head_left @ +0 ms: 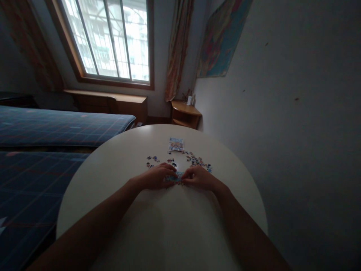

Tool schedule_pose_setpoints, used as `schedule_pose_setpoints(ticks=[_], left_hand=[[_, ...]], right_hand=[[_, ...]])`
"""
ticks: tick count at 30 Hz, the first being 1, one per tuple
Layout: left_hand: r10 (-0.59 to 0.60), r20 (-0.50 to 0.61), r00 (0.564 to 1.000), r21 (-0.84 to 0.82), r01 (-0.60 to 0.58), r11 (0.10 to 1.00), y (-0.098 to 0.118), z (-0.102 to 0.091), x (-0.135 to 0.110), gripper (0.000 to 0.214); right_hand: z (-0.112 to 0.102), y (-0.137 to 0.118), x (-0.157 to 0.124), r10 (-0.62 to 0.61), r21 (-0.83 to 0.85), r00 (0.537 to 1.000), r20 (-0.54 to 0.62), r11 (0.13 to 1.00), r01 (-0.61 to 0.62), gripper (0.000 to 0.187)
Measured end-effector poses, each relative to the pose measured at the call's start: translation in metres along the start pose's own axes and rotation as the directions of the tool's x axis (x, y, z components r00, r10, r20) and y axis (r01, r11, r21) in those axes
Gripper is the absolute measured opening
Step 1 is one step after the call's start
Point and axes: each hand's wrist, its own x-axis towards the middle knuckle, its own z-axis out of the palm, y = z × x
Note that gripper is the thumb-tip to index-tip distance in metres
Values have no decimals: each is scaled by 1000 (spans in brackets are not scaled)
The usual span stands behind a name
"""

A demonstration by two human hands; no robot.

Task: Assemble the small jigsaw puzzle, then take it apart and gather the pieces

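Note:
Both my hands rest on a round white table (118,177). My left hand (156,177) lies with fingers bent over a small joined patch of jigsaw pieces (178,177). My right hand (199,177) pinches the same patch from the right side. Loose puzzle pieces (199,161) are scattered just beyond my right hand, and a few more pieces (152,161) lie beyond my left. A small picture card (176,144) lies farther back on the table.
A bed with a blue plaid cover (42,150) stands to the left of the table. A grey wall (296,131) runs close along the right. A wooden corner shelf (186,113) and a window (113,37) are at the back.

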Motion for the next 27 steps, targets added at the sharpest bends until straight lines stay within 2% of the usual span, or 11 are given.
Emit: schedule_pose_setpoints(ticks=[12,21,27], left_hand=[[-5,-8,1000,-42,5,999,1,0,0,28],[-1,4,1000,1,1,1000,1,-1,0,27],[5,12,1000,21,-6,1000,0,-1,0,28]], right_hand=[[1,-7,-1,0,-25,1000,1,1000,0,15],[1,-13,-2,-19,-133,1000,-15,991,17,13],[3,-16,-2,-52,-276,995,-85,961,27,7]])
